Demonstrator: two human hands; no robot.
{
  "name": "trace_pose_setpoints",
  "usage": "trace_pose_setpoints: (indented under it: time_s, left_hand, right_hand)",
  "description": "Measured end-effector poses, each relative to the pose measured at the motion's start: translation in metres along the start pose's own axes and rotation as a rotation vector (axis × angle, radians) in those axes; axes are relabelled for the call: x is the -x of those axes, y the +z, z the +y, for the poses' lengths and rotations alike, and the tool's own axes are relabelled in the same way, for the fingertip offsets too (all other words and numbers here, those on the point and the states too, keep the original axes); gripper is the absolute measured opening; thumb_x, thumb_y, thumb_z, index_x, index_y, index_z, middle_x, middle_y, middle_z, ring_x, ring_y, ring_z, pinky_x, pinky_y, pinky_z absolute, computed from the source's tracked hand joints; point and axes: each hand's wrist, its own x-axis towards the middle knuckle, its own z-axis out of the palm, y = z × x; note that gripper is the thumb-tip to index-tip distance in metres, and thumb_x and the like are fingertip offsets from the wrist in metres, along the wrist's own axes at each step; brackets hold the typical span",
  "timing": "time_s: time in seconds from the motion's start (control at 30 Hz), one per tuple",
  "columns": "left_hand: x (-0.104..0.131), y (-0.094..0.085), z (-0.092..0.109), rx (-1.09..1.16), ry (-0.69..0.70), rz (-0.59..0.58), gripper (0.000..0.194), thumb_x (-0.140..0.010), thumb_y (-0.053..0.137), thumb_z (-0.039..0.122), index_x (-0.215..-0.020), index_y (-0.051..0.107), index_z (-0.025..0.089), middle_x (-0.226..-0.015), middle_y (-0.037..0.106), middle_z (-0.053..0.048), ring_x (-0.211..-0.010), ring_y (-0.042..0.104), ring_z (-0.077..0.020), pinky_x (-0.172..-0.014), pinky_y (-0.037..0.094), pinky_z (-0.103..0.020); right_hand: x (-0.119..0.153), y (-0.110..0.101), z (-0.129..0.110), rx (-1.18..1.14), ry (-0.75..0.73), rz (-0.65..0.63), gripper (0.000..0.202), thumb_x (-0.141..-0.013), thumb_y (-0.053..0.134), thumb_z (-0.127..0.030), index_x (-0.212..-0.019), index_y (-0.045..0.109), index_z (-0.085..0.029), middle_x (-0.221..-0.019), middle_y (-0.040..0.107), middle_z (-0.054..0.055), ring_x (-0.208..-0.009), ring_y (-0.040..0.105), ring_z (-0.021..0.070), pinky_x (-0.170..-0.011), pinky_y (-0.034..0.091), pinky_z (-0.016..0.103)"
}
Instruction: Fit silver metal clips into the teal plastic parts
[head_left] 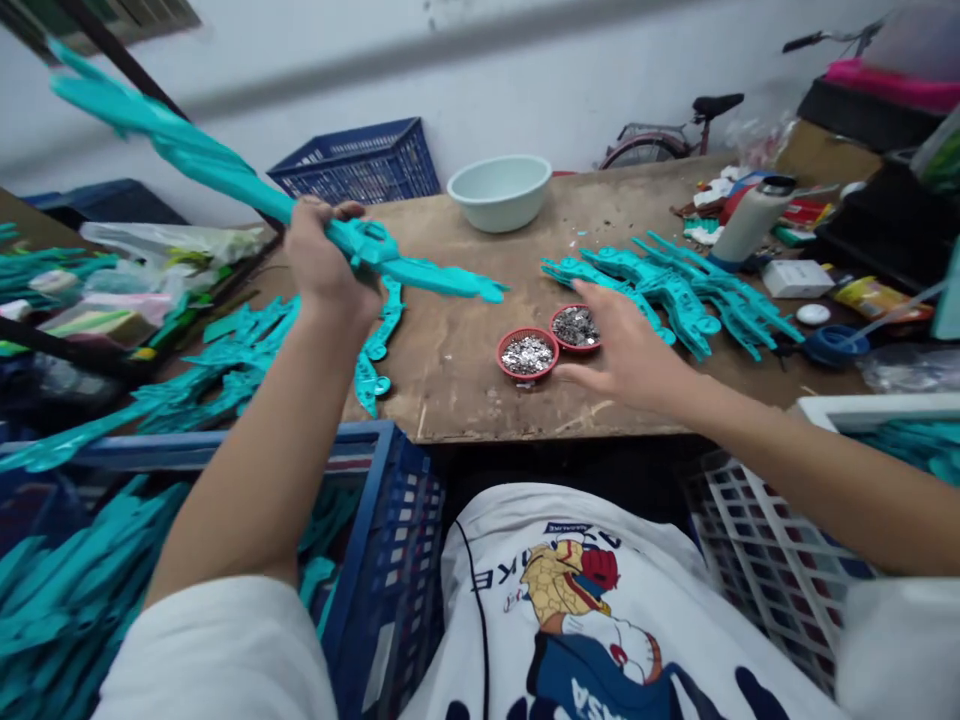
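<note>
My left hand (330,250) is wrapped round a long teal plastic part (217,175), raised above the left side of the table and slanting from upper left to lower right. My right hand (630,350) has its fingers apart, thumb toward the lower left, beside two small red baskets. One basket (527,354) holds shiny silver metal pieces; the other (576,327) holds darker ones and sits partly next to my fingers. Right of them lies a row of similar teal parts (675,290). More teal parts (382,340) rest on the table below my left hand.
A pale green basin (501,195) and a blue crate (360,165) stand at the back. A bottle (757,220) and clutter fill the right side. Near me are a blue crate (390,560) of teal parts at left and a white crate (780,540) at right.
</note>
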Motion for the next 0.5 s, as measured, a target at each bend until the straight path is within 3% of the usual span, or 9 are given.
trace_pose_setpoints:
  time_s: [0.07,0.13,0.2,0.27,0.3,0.37,0.43,0.5]
  left_hand:
    - [0.067,0.023,-0.01,0.208,-0.096,-0.114,0.041,-0.119,0.047,0.067,-0.134,0.055,0.029,-0.138,0.083,-0.004,-0.129,0.076,-0.02,-0.111,0.066,-0.043]
    - [0.141,0.028,-0.03,0.271,-0.221,-0.289,0.044,-0.12,0.052,0.074,-0.131,0.058,0.032,-0.152,0.084,-0.009,-0.148,0.078,-0.0287,-0.115,0.072,-0.049]
    - [0.207,0.016,-0.053,0.264,-0.349,-0.419,0.049,-0.117,0.059,0.078,-0.136,0.06,0.034,-0.173,0.078,-0.013,-0.167,0.074,-0.0365,-0.121,0.074,-0.058]
    - [0.259,-0.005,-0.071,0.153,-0.5,-0.541,0.058,-0.107,0.077,0.071,-0.152,0.063,0.036,-0.19,0.069,-0.015,-0.177,0.069,-0.0399,-0.128,0.073,-0.064]
    - [0.277,-0.016,-0.075,0.054,-0.573,-0.654,0.07,-0.098,0.088,0.066,-0.158,0.065,0.038,-0.19,0.07,-0.017,-0.174,0.073,-0.0421,-0.129,0.073,-0.066]
    - [0.299,-0.027,-0.073,-0.047,-0.629,-1.066,0.071,-0.099,0.093,0.064,-0.161,0.074,0.035,-0.178,0.08,-0.02,-0.164,0.081,-0.0445,-0.13,0.074,-0.067]
    - [0.3,-0.021,-0.057,0.026,-0.462,-1.531,0.053,-0.113,0.08,0.068,-0.151,0.086,0.032,-0.154,0.092,-0.019,-0.145,0.09,-0.0433,-0.126,0.076,-0.065]
    - [0.288,-0.004,-0.034,0.181,-0.153,-1.828,0.047,-0.119,0.072,0.07,-0.145,0.091,0.036,-0.141,0.097,-0.016,-0.133,0.093,-0.0406,-0.125,0.076,-0.061]
  right_hand:
    - [-0.005,-0.001,-0.036,0.091,-0.079,0.046,0.102,-0.115,0.084,-0.058,-0.208,0.046,-0.035,-0.207,0.052,0.015,-0.2,0.035,0.0511,-0.16,0.036,0.079]
    - [-0.006,-0.002,-0.051,0.12,-0.091,-0.014,0.066,-0.126,0.068,-0.045,-0.192,0.068,-0.037,-0.191,0.072,0.016,-0.185,0.059,0.0504,-0.147,0.051,0.073]
    - [-0.002,-0.002,-0.041,0.084,-0.018,-0.163,0.049,-0.131,0.058,-0.039,-0.174,0.08,-0.032,-0.169,0.087,0.018,-0.157,0.08,0.0477,-0.124,0.064,0.06]
    - [0.006,0.003,-0.015,0.033,0.072,-0.365,0.039,-0.132,0.061,-0.038,-0.16,0.084,-0.024,-0.151,0.093,0.02,-0.134,0.089,0.0438,-0.105,0.063,0.048]
    - [0.01,0.008,0.001,0.019,0.105,-0.463,0.035,-0.131,0.064,-0.037,-0.155,0.084,-0.021,-0.145,0.094,0.02,-0.128,0.09,0.0424,-0.101,0.061,0.045]
    - [0.015,0.022,0.031,0.022,0.139,-0.622,0.031,-0.129,0.07,-0.034,-0.149,0.085,-0.016,-0.142,0.095,0.022,-0.128,0.091,0.0412,-0.1,0.058,0.04]
    - [0.015,0.04,0.052,0.039,0.16,-0.689,0.032,-0.129,0.073,-0.034,-0.15,0.085,-0.013,-0.149,0.093,0.024,-0.136,0.09,0.0417,-0.103,0.058,0.039]
    - [0.013,0.058,0.064,0.074,0.176,-0.699,0.039,-0.129,0.073,-0.039,-0.155,0.085,-0.012,-0.155,0.091,0.025,-0.142,0.089,0.0429,-0.107,0.059,0.04]
